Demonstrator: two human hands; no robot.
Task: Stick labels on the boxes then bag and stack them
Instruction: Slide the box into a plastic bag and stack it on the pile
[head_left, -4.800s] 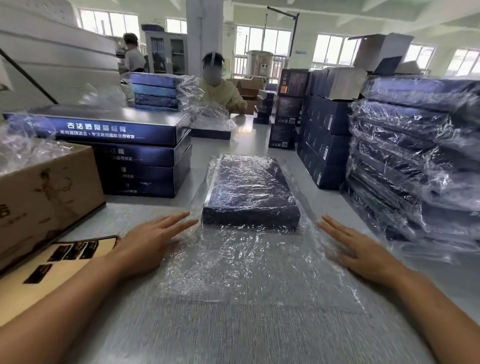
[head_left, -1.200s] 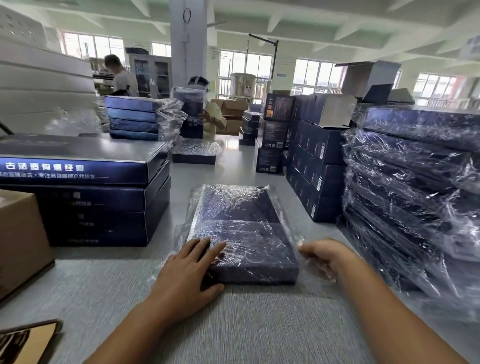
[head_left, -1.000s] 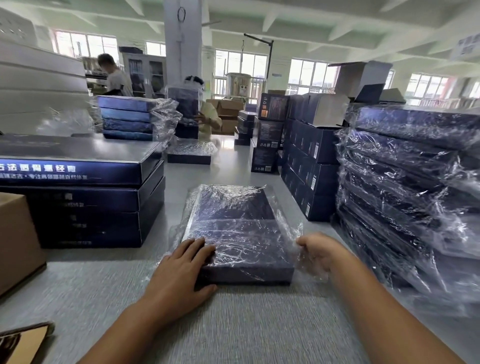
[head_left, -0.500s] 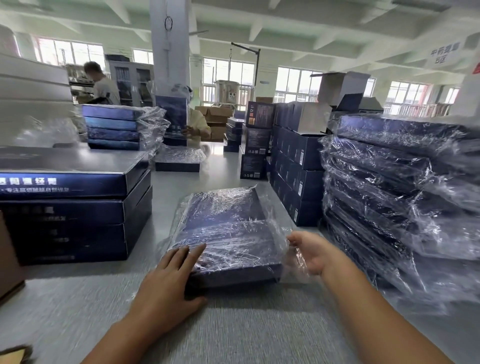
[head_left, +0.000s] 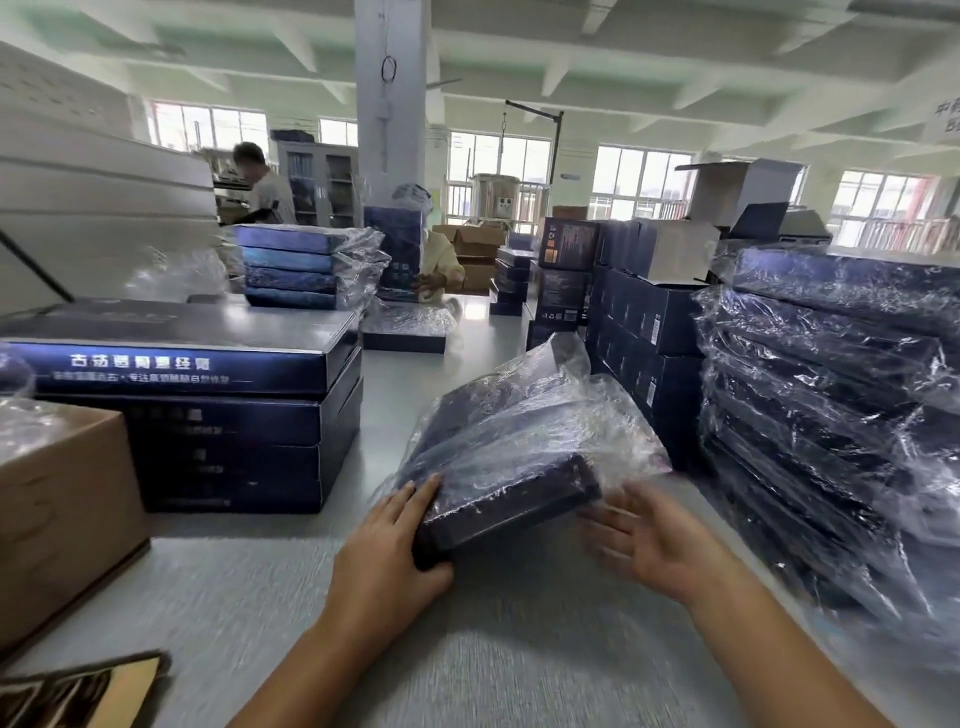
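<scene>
Plastic-bagged navy box (head_left: 509, 447) held tilted over table (head_left: 519, 649); near-left corner gripped by left hand (head_left: 387, 551). Right hand (head_left: 654, 540) fingers spread, blurred, beside near-right corner. Film judged slippery, box stiff: corners best gripped.

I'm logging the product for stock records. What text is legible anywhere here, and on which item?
"古法": start of the large white line on the side of the top box of the left stack; the rest is blurred.
Small line beneath it: blurred.
White stickers on the upright boxes: too small.
Hanging sign, top right: cut off, unreadable.
</scene>
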